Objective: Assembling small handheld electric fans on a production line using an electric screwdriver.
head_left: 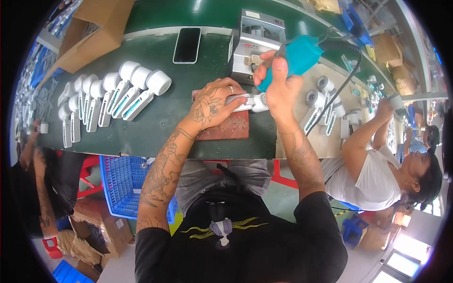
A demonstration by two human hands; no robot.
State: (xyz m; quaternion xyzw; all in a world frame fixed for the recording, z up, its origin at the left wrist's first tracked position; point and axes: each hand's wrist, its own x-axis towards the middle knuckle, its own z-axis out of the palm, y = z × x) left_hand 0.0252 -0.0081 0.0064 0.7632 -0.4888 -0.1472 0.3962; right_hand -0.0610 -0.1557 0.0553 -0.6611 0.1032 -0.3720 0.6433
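My left hand (213, 101), a ring on one finger, presses a white round-headed handheld device (258, 102) down over a reddish-brown block (225, 128). Its handle is mostly hidden by my fingers. In my right hand (282, 82) is a teal electric screwdriver (302, 53), gripped with the fingers wrapped round its body. The tool slants down to the left, and its tip is at the device close to my left fingertips. Whether the tip touches a screw cannot be made out.
Behind my hands stands a grey metal screw feeder (257, 45). Similar white devices with teal strips (137, 89) lie in a row at left, others (325, 106) at right. A phone (187, 45), cardboard box (101, 28), dangling black cable (347, 80) and co-worker (377, 174) surround me.
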